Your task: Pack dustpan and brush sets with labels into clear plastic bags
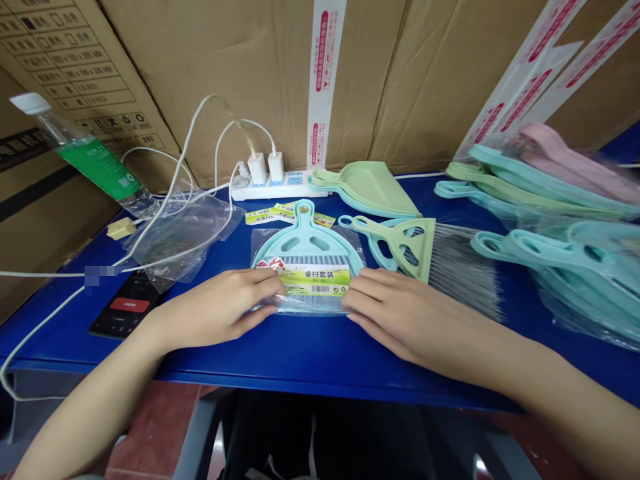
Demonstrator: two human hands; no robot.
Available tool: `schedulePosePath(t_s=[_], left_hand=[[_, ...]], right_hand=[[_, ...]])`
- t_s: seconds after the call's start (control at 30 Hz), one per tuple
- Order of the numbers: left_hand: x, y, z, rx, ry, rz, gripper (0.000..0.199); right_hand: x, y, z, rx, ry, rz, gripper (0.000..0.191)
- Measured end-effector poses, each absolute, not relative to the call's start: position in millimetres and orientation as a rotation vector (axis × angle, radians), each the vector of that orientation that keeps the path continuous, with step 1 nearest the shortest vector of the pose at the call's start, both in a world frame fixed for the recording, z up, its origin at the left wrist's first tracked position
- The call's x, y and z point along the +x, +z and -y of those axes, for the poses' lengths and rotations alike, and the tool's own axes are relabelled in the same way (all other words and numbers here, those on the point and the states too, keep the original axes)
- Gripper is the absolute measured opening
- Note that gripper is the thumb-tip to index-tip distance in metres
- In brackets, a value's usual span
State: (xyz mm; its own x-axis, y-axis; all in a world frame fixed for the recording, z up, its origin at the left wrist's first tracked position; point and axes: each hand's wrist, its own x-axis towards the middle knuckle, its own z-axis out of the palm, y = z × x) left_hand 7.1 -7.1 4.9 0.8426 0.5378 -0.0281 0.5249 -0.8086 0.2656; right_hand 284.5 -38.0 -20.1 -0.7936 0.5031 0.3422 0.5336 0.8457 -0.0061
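A light blue dustpan and brush set (pixel 305 241) lies in a clear plastic bag on the blue table, its handle pointing away from me. A green and white label card (pixel 320 279) shows across its bristles. My left hand (pixel 235 299) grips the bag's near left edge, fingertips on top beside the card. At the opposite side, my right hand (pixel 387 303) has its fingers closed on the near right edge. Behind the set lie loose label cards (pixel 287 213). To its right are a green brush (pixel 417 250) with grey bristles and a green dustpan (pixel 375 187) on a blue one.
Bagged dustpan sets (pixel 590 267) are piled at the right. A power strip (pixel 285 187) with chargers and white cables stands against the cardboard boxes (pixel 250 60). On the left are a phone (pixel 123 303), a crumpled plastic bag (pixel 185 230) and a leaning water bottle (pixel 95 160).
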Motion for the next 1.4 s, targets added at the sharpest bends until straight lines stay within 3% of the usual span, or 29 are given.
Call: schedulePosePath(t_s=[1.4], left_hand=[[7.5,6.0,6.5,2.754,0.074,-0.809,0.018]], right_hand=[[284.2,-16.5,38.9,-0.793,-0.103,2.707,0.026]])
